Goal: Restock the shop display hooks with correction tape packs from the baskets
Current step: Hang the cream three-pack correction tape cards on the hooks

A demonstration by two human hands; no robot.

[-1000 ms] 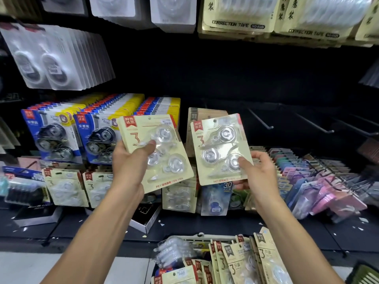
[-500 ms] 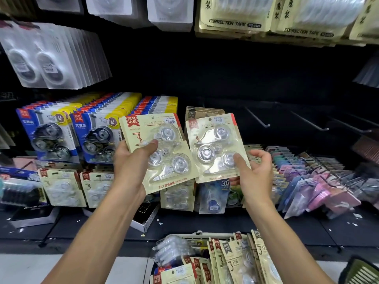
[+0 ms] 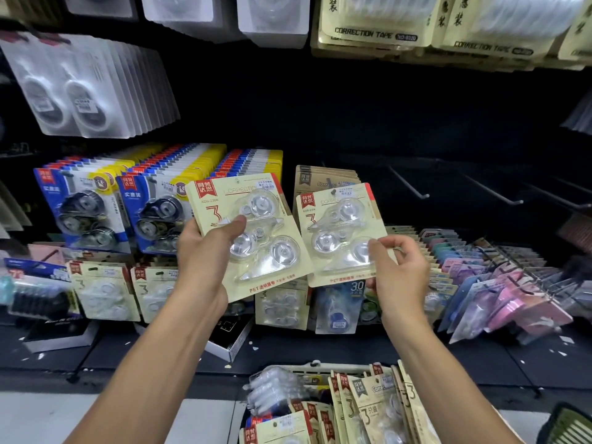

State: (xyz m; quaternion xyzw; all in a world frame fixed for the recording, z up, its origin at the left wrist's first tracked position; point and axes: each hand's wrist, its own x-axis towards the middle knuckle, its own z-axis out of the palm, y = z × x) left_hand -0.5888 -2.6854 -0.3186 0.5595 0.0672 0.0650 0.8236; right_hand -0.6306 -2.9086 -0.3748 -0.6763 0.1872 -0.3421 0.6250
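Head view: the left hand (image 3: 205, 251) is gripping a cream correction tape pack (image 3: 253, 235), thumb across its blister, reading "ADS-2306" and "3". The right hand (image 3: 397, 277) is pinching a matching pack (image 3: 342, 232), hanging on its display hook (image 3: 333, 190).

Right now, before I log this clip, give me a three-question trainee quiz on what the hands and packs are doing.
1. True or false: each hand holds one cream pack.
2. Which pack sits over a hook: A, the left hand's pack; B, the right hand's pack?
3. Fill in: more cream packs stand in the ___ at the bottom.

Key: 1 true; 2 B, a hook tip shows at its hang hole; 3 basket.
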